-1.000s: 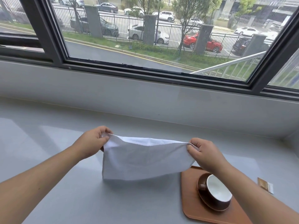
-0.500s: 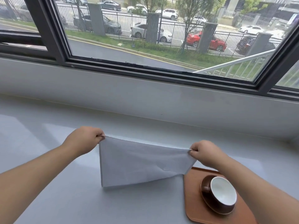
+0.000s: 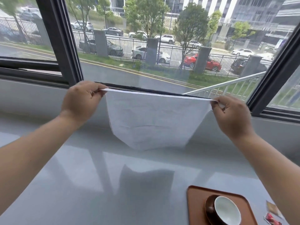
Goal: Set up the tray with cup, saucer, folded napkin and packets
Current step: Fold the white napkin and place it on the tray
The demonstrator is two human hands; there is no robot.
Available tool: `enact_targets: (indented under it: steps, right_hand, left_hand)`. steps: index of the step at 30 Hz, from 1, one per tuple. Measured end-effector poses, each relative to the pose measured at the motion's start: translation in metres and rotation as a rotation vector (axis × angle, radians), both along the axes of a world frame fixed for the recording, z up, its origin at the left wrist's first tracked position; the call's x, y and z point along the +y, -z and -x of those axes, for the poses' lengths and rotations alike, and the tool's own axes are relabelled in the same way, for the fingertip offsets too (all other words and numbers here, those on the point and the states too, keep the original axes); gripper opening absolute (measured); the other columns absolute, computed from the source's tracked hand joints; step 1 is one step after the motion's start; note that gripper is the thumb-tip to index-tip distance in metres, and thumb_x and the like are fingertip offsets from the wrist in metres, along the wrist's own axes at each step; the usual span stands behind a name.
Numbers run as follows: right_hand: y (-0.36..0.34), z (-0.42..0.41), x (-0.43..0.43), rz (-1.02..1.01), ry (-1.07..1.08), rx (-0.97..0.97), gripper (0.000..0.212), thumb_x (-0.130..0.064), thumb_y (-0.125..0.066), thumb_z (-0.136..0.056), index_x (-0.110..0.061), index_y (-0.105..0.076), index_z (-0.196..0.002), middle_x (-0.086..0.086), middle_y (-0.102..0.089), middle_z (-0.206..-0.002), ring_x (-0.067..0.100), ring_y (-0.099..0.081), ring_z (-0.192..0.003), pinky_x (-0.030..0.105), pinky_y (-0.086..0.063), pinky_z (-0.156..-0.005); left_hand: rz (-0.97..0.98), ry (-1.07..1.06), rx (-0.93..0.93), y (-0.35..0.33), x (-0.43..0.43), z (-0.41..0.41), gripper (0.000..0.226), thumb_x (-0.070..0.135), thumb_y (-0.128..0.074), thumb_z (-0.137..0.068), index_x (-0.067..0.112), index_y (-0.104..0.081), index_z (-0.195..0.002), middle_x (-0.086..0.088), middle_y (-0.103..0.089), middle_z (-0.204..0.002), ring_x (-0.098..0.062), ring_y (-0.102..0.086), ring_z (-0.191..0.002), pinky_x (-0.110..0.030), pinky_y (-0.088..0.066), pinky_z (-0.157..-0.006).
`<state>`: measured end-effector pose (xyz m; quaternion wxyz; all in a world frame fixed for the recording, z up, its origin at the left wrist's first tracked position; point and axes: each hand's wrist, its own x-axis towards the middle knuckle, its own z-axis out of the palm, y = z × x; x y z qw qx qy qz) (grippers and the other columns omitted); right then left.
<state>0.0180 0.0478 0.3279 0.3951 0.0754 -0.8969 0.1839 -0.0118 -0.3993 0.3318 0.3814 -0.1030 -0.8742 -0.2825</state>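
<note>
One napkin (image 3: 151, 122), two hands' pinching grip.

Grey counter (image 3: 81, 192) below the grip, glossy. Dark window frame (image 3: 65, 46) behind it. Outside, past the grip: fence (image 3: 129, 46), parked cars, red car (image 3: 203, 62), trees, buildings, railing (image 3: 227, 83).

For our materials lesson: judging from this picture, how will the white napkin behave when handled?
Probably floppy: the napkin hangs slack below its stretched top edge, pinched by the left hand and right hand. Likely light, since fingers alone hold it up. Its faint creases suggest it takes folds.
</note>
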Motion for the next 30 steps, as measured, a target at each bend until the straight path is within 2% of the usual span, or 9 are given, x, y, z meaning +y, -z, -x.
enact_targets:
  steps: [4, 8, 11, 14, 17, 20, 22, 25, 30]
  right_hand:
    - [0.036, -0.031, 0.006, 0.008, -0.027, -0.069, 0.009, -0.012, -0.067, -0.096, -0.009, -0.076, -0.097, 0.009, -0.071, -0.089, 0.033, -0.063, -0.085, 0.042, -0.050, -0.075]
    - [0.087, -0.072, 0.004, -0.021, -0.049, -0.178, 0.008, -0.008, -0.069, -0.094, -0.011, -0.077, -0.095, 0.002, -0.069, -0.086, 0.027, -0.062, -0.082, 0.035, -0.046, -0.073]
    - [0.132, -0.105, -0.001, -0.080, -0.033, -0.365, 0.013, -0.004, -0.077, -0.087, -0.015, -0.078, -0.094, -0.004, -0.067, -0.084, 0.025, -0.061, -0.083, 0.034, -0.045, -0.071]
    - [0.176, -0.135, -0.004, -0.126, -0.060, -0.640, 0.013, -0.015, -0.075, -0.091, -0.025, -0.078, -0.098, -0.020, -0.060, -0.088, 0.015, -0.059, -0.090, 0.026, -0.042, -0.074]
    - [0.215, -0.158, -0.007, -0.234, -0.125, -0.902, 0.012, -0.035, -0.063, -0.097, -0.040, -0.074, -0.099, -0.033, -0.050, -0.086, 0.000, -0.049, -0.092, 0.013, -0.035, -0.073]
    - [0.241, -0.170, -0.015, -0.337, -0.189, -1.145, 0.029, -0.043, -0.056, -0.097, -0.051, -0.056, -0.069, -0.028, -0.046, -0.072, -0.007, -0.043, -0.080, 0.012, -0.033, -0.068]
    - [0.250, -0.173, -0.021, -0.366, -0.198, -1.246, 0.039, -0.044, -0.056, -0.093, -0.051, -0.049, -0.056, -0.026, -0.050, -0.064, -0.013, -0.043, -0.066, 0.010, -0.032, -0.061]
    - [0.251, -0.171, -0.025, -0.336, -0.169, -1.304, 0.036, -0.044, -0.056, -0.093, -0.062, -0.052, -0.062, -0.033, -0.055, -0.065, -0.009, -0.047, -0.058, 0.014, -0.032, -0.054]
    - [0.250, -0.145, -0.019, -0.116, 0.002, -1.242, 0.037, -0.040, -0.061, -0.094, -0.026, -0.048, -0.061, -0.007, -0.056, -0.062, 0.004, -0.050, -0.057, 0.024, -0.034, -0.052]
  left_hand:
    - [0.029, 0.124, -0.056, 0.031, -0.006, -0.017, 0.016, 0.006, -0.076, -0.092, 0.012, -0.082, -0.105, -0.007, -0.077, -0.092, -0.028, -0.069, -0.088, -0.038, -0.053, -0.076]
    - [0.116, 0.210, -0.213, 0.086, -0.015, -0.041, 0.019, 0.004, -0.078, -0.089, 0.019, -0.083, -0.100, 0.006, -0.078, -0.091, -0.013, -0.067, -0.087, -0.028, -0.051, -0.075]
    - [0.209, 0.234, -0.555, 0.132, -0.025, -0.061, 0.016, 0.021, -0.078, -0.092, 0.037, -0.079, -0.089, 0.016, -0.074, -0.086, -0.007, -0.066, -0.083, -0.025, -0.050, -0.070]
    - [0.301, 0.214, -0.941, 0.175, -0.033, -0.083, 0.016, 0.043, -0.072, -0.093, 0.053, -0.071, -0.081, 0.023, -0.070, -0.088, 0.003, -0.062, -0.084, -0.024, -0.051, -0.072]
    - [0.417, 0.222, -1.200, 0.215, -0.039, -0.105, 0.009, 0.050, -0.067, -0.090, 0.048, -0.073, -0.084, 0.023, -0.069, -0.092, 0.003, -0.062, -0.085, -0.020, -0.049, -0.070]
    - [0.507, 0.248, -1.371, 0.247, -0.045, -0.123, 0.016, 0.052, -0.066, -0.087, 0.042, -0.077, -0.091, 0.022, -0.072, -0.093, 0.002, -0.064, -0.087, -0.021, -0.050, -0.072]
    - [0.533, 0.261, -1.437, 0.261, -0.049, -0.130, 0.017, 0.053, -0.067, -0.084, 0.040, -0.078, -0.088, 0.020, -0.074, -0.091, 0.000, -0.066, -0.085, -0.024, -0.052, -0.074]
    - [0.534, 0.259, -1.469, 0.272, -0.051, -0.130, 0.017, 0.051, -0.065, -0.085, 0.037, -0.073, -0.081, 0.015, -0.075, -0.091, -0.004, -0.067, -0.086, -0.027, -0.053, -0.076]
    - [0.311, 0.149, -1.347, 0.276, -0.048, -0.108, 0.022, 0.046, -0.063, -0.095, 0.030, -0.073, -0.084, 0.009, -0.073, -0.083, -0.009, -0.067, -0.080, -0.032, -0.054, -0.074]
